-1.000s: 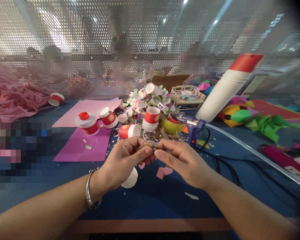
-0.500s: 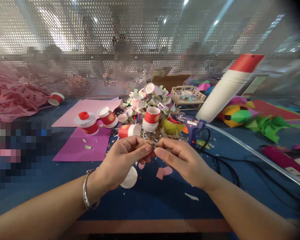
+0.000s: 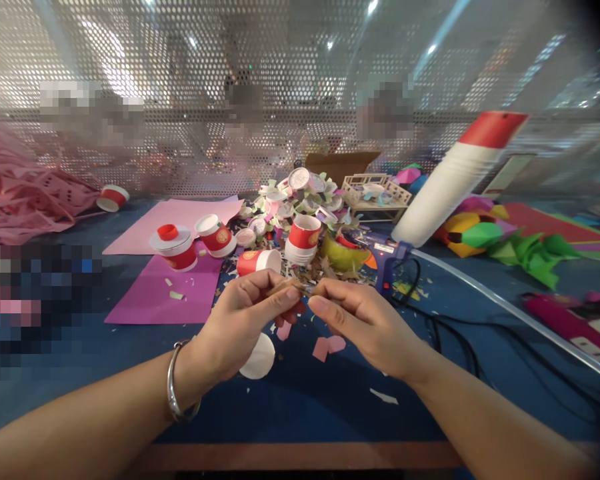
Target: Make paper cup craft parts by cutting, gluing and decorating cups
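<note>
My left hand (image 3: pixel 240 323), with a silver bangle at its wrist, is closed in a pinch on a thin brownish strip (image 3: pixel 286 285). Facing it, the thumb and fingers of my right hand (image 3: pixel 370 323) pinch close to the strip's right end; whatever they hold is too small to make out. Both hands hover over the blue table. Just beyond them lie a tipped red and white paper cup (image 3: pixel 261 261) and an upright one (image 3: pixel 303 237). Below are a white paper disc (image 3: pixel 258 357) and pink paper scraps (image 3: pixel 325 347).
Paper scraps and cut cup pieces (image 3: pixel 290 193) pile up at the back middle. On the right are a blue glue gun (image 3: pixel 384 260) with a black cable, a leaning stack of paper cups (image 3: pixel 450 187), and a clear tube (image 3: pixel 500 297). Purple paper (image 3: pixel 165 300) lies left.
Both hands stay nearly in place, with slight finger movement. More of the brownish strip shows at my left fingertips. The objects on the table have not moved.
</note>
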### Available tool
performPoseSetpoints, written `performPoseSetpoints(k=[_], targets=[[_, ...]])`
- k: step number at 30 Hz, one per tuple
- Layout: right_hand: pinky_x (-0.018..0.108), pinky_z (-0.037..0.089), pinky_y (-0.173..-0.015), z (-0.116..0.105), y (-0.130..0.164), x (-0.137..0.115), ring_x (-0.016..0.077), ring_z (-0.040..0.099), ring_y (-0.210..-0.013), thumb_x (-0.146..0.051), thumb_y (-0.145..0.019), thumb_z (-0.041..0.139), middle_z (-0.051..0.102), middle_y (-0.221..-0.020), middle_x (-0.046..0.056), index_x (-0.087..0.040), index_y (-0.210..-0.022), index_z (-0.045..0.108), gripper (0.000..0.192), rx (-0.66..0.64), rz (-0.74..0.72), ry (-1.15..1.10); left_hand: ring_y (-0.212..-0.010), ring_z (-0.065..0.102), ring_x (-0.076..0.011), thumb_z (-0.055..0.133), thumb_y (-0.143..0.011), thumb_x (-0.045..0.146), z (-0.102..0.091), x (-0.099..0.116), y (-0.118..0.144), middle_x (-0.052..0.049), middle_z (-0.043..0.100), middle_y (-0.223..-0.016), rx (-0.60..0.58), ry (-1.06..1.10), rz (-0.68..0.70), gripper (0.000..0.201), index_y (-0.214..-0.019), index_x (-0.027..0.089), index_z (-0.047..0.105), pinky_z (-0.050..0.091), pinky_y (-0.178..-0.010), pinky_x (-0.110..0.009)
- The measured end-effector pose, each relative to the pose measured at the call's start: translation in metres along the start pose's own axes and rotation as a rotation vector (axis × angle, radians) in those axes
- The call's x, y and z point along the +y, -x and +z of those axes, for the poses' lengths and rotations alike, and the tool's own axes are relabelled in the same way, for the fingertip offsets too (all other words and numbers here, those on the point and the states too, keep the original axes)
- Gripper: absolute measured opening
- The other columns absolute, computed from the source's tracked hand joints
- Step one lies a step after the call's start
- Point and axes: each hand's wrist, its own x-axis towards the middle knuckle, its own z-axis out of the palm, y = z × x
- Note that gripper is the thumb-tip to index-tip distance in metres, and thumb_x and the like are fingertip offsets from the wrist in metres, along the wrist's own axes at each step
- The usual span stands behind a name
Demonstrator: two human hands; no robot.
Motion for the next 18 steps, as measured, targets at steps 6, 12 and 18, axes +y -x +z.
performPoseSetpoints(k=[6, 12, 18], targets=[[0.025, 0.023, -0.048, 0.0, 0.001, 0.001, 0.0094, 0.032, -0.055, -0.059, -0.097, 0.055, 0.033, -0.062, -0.006, -0.02, -0.075, 0.051, 0.045, -0.001, 0.001, -0.001, -0.056, 0.053, -0.0077, 0.077, -0.084, 0.031, 0.001, 0.006, 0.0, -0.001, 0.063, -0.066, -0.019, -0.005, -0.009, 0.023, -0.078, 0.013, 0.065, 0.041, -0.052, -0.019], [0.026, 0.024, -0.049, 0.0, 0.001, 0.003, 0.0104, 0.034, -0.057, -0.057, -0.094, 0.059, 0.038, -0.065, -0.005, -0.02, -0.077, 0.054, 0.042, -0.015, 0.017, -0.003, -0.059, 0.054, -0.0088, 0.076, -0.086, 0.033, -0.002, 0.0, 0.0, -0.001, 0.063, -0.068, -0.05, -0.022, -0.021, 0.024, -0.081, 0.013, 0.063, 0.042, -0.056, -0.021], [0.026, 0.024, -0.05, 0.0, 0.001, 0.002, 0.01, 0.032, -0.057, -0.059, -0.097, 0.053, 0.035, -0.065, -0.005, -0.019, -0.077, 0.052, 0.045, -0.019, 0.005, 0.029, -0.059, 0.055, -0.0082, 0.074, -0.088, 0.032, -0.003, -0.004, -0.001, -0.001, 0.064, -0.068, -0.074, -0.027, -0.01, 0.024, -0.082, 0.013, 0.062, 0.042, -0.057, -0.021]])
